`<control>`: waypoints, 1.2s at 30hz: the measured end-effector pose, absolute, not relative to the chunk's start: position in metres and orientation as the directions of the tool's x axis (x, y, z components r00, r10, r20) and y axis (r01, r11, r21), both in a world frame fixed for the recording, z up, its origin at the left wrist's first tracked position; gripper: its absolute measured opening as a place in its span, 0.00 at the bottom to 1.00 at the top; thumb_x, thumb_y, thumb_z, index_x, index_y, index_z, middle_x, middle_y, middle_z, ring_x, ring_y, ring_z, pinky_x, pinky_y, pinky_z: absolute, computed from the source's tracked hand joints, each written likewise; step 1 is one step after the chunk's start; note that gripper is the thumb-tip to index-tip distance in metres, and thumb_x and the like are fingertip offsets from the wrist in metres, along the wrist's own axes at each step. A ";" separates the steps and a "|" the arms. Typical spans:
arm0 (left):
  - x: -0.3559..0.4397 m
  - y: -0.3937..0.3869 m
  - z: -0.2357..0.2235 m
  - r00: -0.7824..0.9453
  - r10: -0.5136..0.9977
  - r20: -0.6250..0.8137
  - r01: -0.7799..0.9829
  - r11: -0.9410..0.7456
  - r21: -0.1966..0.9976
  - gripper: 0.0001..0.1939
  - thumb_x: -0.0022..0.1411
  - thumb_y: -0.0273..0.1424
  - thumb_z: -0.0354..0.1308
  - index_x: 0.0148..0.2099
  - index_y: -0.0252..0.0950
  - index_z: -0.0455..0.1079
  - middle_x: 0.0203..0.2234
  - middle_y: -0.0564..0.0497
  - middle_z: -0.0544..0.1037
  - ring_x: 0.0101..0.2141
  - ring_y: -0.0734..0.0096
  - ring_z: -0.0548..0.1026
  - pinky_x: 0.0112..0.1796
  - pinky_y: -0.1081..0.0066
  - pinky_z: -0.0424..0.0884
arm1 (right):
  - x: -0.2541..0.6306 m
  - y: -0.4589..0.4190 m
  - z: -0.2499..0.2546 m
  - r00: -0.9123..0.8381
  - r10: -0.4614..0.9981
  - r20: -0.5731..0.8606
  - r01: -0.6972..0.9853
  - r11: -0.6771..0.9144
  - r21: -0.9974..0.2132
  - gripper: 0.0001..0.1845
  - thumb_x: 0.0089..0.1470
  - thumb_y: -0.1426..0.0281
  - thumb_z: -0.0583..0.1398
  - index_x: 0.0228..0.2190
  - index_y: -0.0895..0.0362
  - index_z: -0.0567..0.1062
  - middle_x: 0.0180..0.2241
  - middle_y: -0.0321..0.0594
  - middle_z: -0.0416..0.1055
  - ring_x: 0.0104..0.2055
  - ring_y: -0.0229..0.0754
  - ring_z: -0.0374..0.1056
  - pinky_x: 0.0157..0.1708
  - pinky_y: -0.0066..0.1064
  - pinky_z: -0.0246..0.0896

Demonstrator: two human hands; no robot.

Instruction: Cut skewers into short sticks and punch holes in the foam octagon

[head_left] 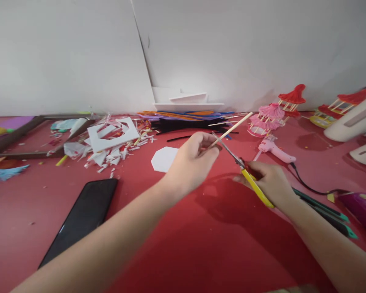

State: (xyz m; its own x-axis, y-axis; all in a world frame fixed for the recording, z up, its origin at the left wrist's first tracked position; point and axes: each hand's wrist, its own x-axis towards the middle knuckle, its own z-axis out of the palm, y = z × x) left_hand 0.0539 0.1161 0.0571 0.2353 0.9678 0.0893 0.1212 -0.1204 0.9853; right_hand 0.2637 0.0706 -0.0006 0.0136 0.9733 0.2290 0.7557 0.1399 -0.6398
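Observation:
My left hand pinches a thin pale wooden stick, which slants up to the right. My right hand grips a pair of scissors with yellow handles, fingers wrapped round them. The scissor blades point up and left and reach the stick close to my left fingertips. Whether the blades are closed on the stick I cannot tell. Partly behind my left hand, a white octagonal sheet lies flat on the red table.
At left are a black phone, white scraps and a dark frame. Pipe cleaners lie at the back. A pink glue gun, small pavilion models and green-ended cutters are on the right.

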 end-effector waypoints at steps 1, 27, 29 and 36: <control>0.051 0.106 0.053 0.206 0.971 0.120 0.106 -0.144 0.984 0.06 0.58 0.26 0.57 0.40 0.36 0.69 0.35 0.51 0.78 0.34 0.73 0.76 0.38 0.71 0.73 | 0.260 0.069 0.000 -0.004 0.974 0.229 0.769 0.149 -0.621 0.26 0.41 0.45 0.64 0.19 0.56 0.67 0.15 0.30 0.53 0.19 0.33 0.48 0.18 0.26 0.44; 0.035 0.051 -0.014 0.094 0.944 0.315 0.059 -0.321 0.945 0.07 0.54 0.19 0.54 0.32 0.37 0.67 0.21 0.55 0.75 0.22 0.76 0.72 0.23 0.75 0.69 | 0.238 0.048 -0.004 -0.346 0.933 0.101 0.853 0.358 -0.379 0.15 0.48 0.61 0.61 0.32 0.54 0.61 0.30 0.39 0.69 0.28 0.44 0.67 0.27 0.32 0.57; 0.034 0.052 -0.014 0.085 0.937 0.340 0.106 -0.348 0.931 0.06 0.55 0.21 0.54 0.31 0.37 0.67 0.19 0.56 0.72 0.20 0.77 0.70 0.22 0.75 0.67 | 0.238 0.048 -0.005 -0.337 0.935 0.114 0.867 0.355 -0.350 0.14 0.48 0.63 0.60 0.31 0.53 0.60 0.28 0.39 0.69 0.26 0.43 0.66 0.26 0.32 0.55; 0.035 0.051 -0.013 0.105 0.884 0.456 0.186 -0.468 0.864 0.05 0.60 0.23 0.53 0.33 0.38 0.67 0.22 0.55 0.71 0.20 0.78 0.64 0.21 0.75 0.62 | 0.238 0.047 -0.004 -0.341 0.928 0.150 0.861 0.372 -0.346 0.14 0.46 0.63 0.60 0.27 0.52 0.57 0.24 0.37 0.67 0.23 0.42 0.62 0.24 0.31 0.52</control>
